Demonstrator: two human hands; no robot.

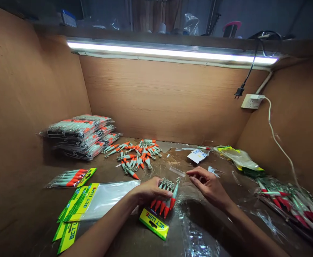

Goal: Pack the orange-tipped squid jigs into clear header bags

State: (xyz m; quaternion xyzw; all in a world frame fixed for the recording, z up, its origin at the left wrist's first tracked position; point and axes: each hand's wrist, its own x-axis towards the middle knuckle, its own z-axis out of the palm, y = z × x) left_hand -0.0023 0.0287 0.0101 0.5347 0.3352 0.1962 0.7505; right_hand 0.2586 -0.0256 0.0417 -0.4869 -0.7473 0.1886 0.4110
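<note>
Several fishing lures [167, 201], pale green with orange tips and wire hook crowns, sit side by side in my left hand [155, 190], its thumb closed across them. One lure [175, 194] at the right end leans slightly apart from the row. Below them lies a yellow-green header card [154, 223] printed BCT LURE, upside down; the lures partly cover what is behind it. To the right, my right hand [208, 185] has thumb and fingertips pinched at the end of a narrow clear plastic strip [177, 171].
A loose pile of lures [139, 157] lies behind my hands. Bagged lures [78, 135] are stacked at back left. Header bags [105, 200] and a filled pack [72, 177] lie left. More wrapped lures [292, 205] are at right, below a hanging plug [239, 91].
</note>
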